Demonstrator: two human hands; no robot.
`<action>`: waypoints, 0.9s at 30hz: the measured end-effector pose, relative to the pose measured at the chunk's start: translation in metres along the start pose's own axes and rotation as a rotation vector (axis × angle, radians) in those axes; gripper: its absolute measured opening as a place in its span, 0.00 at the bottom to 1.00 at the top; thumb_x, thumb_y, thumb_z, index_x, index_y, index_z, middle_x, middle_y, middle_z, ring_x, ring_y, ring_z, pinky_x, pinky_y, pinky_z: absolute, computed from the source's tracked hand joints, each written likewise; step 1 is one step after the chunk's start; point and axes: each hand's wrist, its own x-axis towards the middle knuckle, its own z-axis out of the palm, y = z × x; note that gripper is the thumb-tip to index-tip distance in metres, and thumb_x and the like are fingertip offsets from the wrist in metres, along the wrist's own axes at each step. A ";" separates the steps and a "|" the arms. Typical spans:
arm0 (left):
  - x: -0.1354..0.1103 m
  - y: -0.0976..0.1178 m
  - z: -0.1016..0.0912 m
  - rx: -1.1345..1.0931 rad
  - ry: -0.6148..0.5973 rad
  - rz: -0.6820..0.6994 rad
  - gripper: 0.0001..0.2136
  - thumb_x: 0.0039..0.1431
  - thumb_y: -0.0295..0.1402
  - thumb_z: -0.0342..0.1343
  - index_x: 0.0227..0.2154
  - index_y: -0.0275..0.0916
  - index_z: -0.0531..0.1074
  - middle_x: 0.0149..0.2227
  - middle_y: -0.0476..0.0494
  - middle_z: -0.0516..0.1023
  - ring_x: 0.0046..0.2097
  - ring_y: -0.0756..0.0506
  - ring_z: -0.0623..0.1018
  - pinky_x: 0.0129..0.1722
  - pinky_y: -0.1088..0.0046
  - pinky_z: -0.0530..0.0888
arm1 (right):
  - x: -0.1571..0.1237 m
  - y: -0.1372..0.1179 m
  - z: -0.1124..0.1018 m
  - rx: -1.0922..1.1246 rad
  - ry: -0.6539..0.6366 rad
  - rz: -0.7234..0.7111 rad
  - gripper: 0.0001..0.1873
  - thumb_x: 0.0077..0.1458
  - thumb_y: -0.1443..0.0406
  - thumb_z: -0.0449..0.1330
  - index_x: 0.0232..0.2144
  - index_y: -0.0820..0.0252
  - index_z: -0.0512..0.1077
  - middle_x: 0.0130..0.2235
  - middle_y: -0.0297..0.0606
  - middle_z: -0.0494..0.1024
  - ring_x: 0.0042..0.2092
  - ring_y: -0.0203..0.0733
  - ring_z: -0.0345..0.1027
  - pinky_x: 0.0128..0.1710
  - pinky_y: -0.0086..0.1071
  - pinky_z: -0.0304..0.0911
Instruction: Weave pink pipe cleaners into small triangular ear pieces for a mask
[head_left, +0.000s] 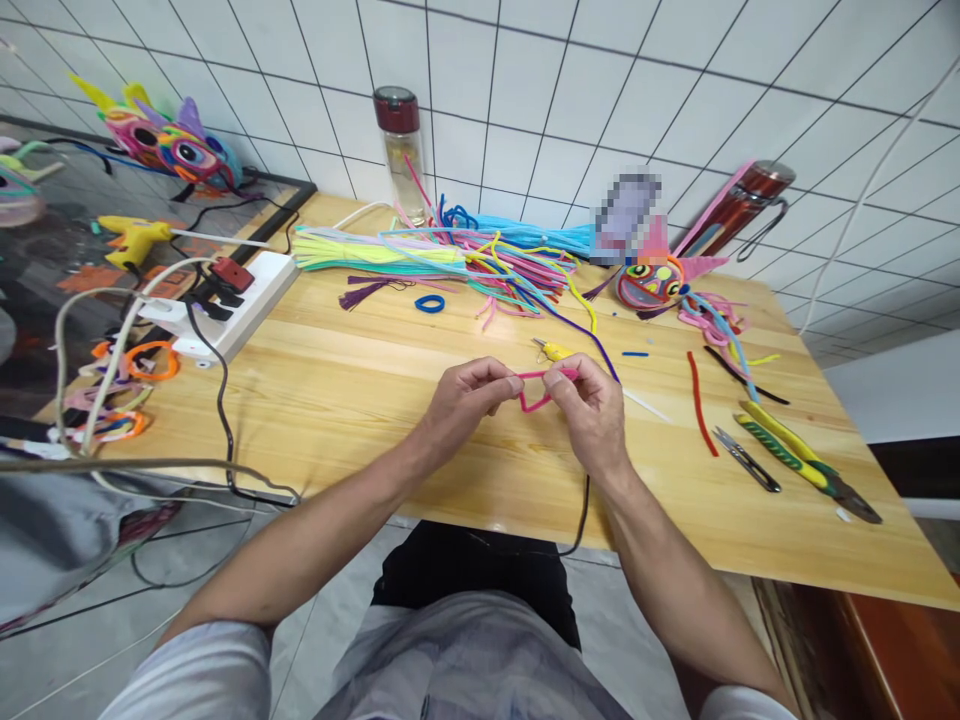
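A bright pink pipe cleaner, bent into a small angular loop, is held between my hands above the front middle of the wooden table. My left hand pinches its left side between thumb and fingers. On the other side my right hand grips it, with a bit of pink showing over the fingertips. Just behind the hands lies a yellow-handled tool with a metal tip. A coiled blue pipe cleaner ring rests farther back, and a bundle of colourful pipe cleaners spreads behind it.
Pliers, thread snips and a red pipe cleaner piece lie at right. A decorated fish-like figure sits at the back near a red flask. At left are a power strip, cables and a yellow glue gun.
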 end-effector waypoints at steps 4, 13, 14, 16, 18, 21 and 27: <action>0.003 -0.001 -0.002 0.049 -0.014 -0.051 0.13 0.54 0.43 0.67 0.23 0.40 0.76 0.24 0.51 0.72 0.25 0.51 0.62 0.28 0.71 0.59 | 0.005 0.002 -0.004 0.137 0.094 0.013 0.18 0.55 0.49 0.71 0.40 0.53 0.76 0.36 0.33 0.77 0.37 0.40 0.69 0.39 0.35 0.67; -0.007 -0.005 0.007 0.531 0.115 0.483 0.07 0.62 0.36 0.68 0.30 0.42 0.77 0.31 0.47 0.77 0.33 0.47 0.71 0.36 0.68 0.68 | 0.010 -0.003 -0.012 0.358 -0.036 0.045 0.23 0.50 0.46 0.76 0.31 0.54 0.73 0.30 0.29 0.71 0.30 0.36 0.62 0.34 0.33 0.62; -0.010 -0.001 0.010 0.474 0.095 0.533 0.08 0.64 0.37 0.67 0.30 0.42 0.77 0.31 0.47 0.76 0.31 0.48 0.70 0.35 0.69 0.69 | 0.010 -0.005 -0.011 0.401 -0.089 0.055 0.24 0.51 0.46 0.76 0.29 0.54 0.72 0.30 0.29 0.70 0.29 0.36 0.61 0.32 0.33 0.60; -0.015 0.005 0.015 0.366 0.060 0.573 0.08 0.67 0.38 0.66 0.33 0.41 0.78 0.32 0.47 0.77 0.29 0.51 0.69 0.32 0.71 0.68 | 0.007 -0.009 -0.008 0.471 -0.186 0.084 0.24 0.51 0.46 0.77 0.27 0.54 0.71 0.28 0.29 0.69 0.28 0.35 0.60 0.31 0.33 0.59; -0.017 0.011 0.019 0.314 0.015 0.583 0.08 0.68 0.39 0.66 0.36 0.41 0.79 0.35 0.46 0.79 0.28 0.52 0.70 0.29 0.73 0.68 | 0.005 -0.012 -0.006 0.502 -0.241 0.117 0.26 0.49 0.46 0.79 0.26 0.55 0.72 0.29 0.30 0.70 0.30 0.36 0.61 0.32 0.33 0.60; -0.016 0.013 0.019 0.334 -0.039 0.674 0.07 0.70 0.38 0.65 0.38 0.40 0.79 0.35 0.47 0.80 0.30 0.53 0.73 0.29 0.76 0.69 | 0.003 -0.014 -0.003 0.529 -0.289 0.182 0.27 0.45 0.45 0.80 0.25 0.55 0.72 0.29 0.31 0.72 0.30 0.36 0.61 0.32 0.33 0.60; -0.014 0.013 0.012 0.555 0.030 0.919 0.01 0.69 0.28 0.62 0.41 0.40 0.77 0.36 0.48 0.82 0.26 0.55 0.69 0.27 0.78 0.69 | 0.002 -0.012 -0.001 0.586 -0.320 0.234 0.25 0.45 0.48 0.81 0.25 0.56 0.74 0.28 0.31 0.72 0.28 0.34 0.60 0.31 0.32 0.59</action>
